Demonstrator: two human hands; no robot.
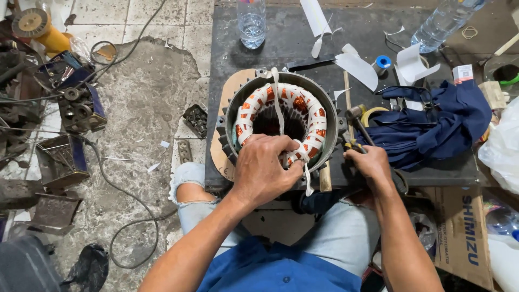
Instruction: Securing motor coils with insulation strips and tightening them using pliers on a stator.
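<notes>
Left hand (263,172) pinches white tape (278,103) against the stator winding (281,116). Right hand (370,165), fingers curled, apparently grips a small tool (354,145), partly hidden.

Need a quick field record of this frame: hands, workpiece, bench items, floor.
left hand: grips white tape at the near edge of the winding
right hand: rests at the bench edge, closed on a small tool; tool type unclear
workpiece: motor stator, copper winding wrapped in white tape, in a grey ribbed housing
bench: dark top; hammer, blue cloth, two water bottles, paper scraps
floor: cracked tiles, cables, metal parts at left
</notes>
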